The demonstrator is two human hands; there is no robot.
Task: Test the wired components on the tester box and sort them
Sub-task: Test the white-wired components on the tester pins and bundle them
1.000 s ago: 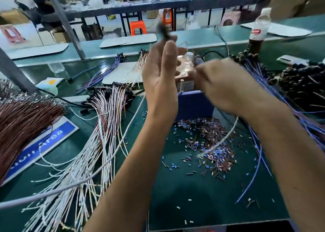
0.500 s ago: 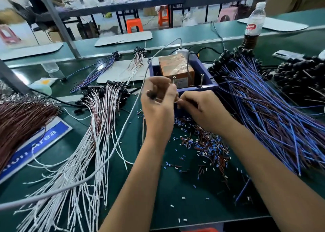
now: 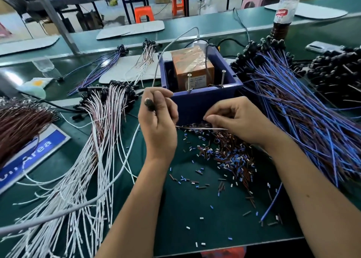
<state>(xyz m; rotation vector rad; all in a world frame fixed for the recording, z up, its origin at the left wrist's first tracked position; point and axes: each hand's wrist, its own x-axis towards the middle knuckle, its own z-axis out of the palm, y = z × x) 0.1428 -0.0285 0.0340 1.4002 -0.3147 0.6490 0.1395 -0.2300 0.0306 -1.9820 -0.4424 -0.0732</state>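
Both hands have dropped since a second ago, from high in front of the tester box to just before its near wall, and the wire now stretches level between them. Largest is the green counter [image 3: 195,214], with the blue tester box [image 3: 205,99] standing at its middle, an orange block [image 3: 192,66] wrapped in clear film inside it and two upright screws [image 3: 189,81] at its near rim. Right of the box lies a wide fan of blue-wired components [image 3: 302,117] with black heads, and beyond those a dark heap of black parts [image 3: 338,76]. Left of the box spreads a pile of white-wired components [image 3: 93,150], and farther left a brown bundle [image 3: 21,124] over a blue sign [image 3: 33,156]. In front of the box the counter is strewn with short wire offcuts [image 3: 228,156]. The left hand [image 3: 158,124] is curled around the black head of one wired component [image 3: 149,103], which sits just left of the box's near corner. The right hand [image 3: 240,119] pinches the far end of that component's thin wire [image 3: 201,128], just in front of the box. A drink bottle [image 3: 283,13] stands behind and right of the box.
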